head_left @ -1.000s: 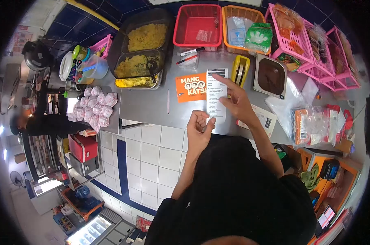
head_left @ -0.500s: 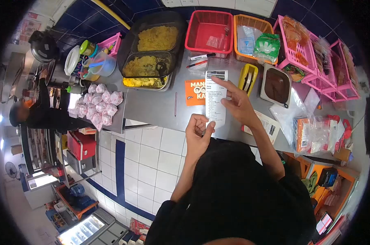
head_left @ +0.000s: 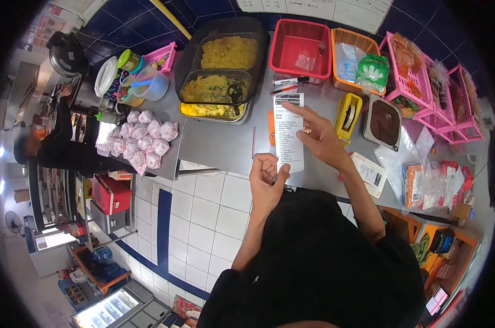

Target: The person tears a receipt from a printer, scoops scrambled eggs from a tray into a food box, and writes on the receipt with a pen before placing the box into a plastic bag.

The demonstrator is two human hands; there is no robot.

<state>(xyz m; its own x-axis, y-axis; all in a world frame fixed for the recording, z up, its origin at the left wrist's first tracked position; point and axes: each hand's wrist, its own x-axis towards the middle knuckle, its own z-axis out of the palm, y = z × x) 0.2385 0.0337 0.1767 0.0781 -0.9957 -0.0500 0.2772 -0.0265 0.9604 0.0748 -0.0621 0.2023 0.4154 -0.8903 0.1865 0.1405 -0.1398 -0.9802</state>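
Note:
A long printed receipt [head_left: 288, 134] is held up over the steel counter, covering most of an orange card [head_left: 271, 129]. My left hand [head_left: 268, 177] holds its lower end between thumb and curled fingers. Beside the upper right part of the receipt is my right hand [head_left: 318, 136], its index finger stretched across the print and its thumb near the paper's edge. A black marker [head_left: 292, 80] and a red pen [head_left: 283, 89] lie beyond the receipt's top. To the right of my right hand stands a yellow tape dispenser [head_left: 348, 117].
Trays of yellow food [head_left: 217, 87] and wrapped bundles [head_left: 143, 136] stand left. Behind are a red basket [head_left: 301, 46], an orange basket [head_left: 354, 38] and pink baskets [head_left: 417, 87]. A metal container [head_left: 383, 123] and plastic packs [head_left: 433, 183] are right. Another person [head_left: 61, 139] stands far left.
The view has shifted, so the counter items appear farther right and slightly lower. The receipt now covers more of the orange card. Both hands keep nearly the same pose.

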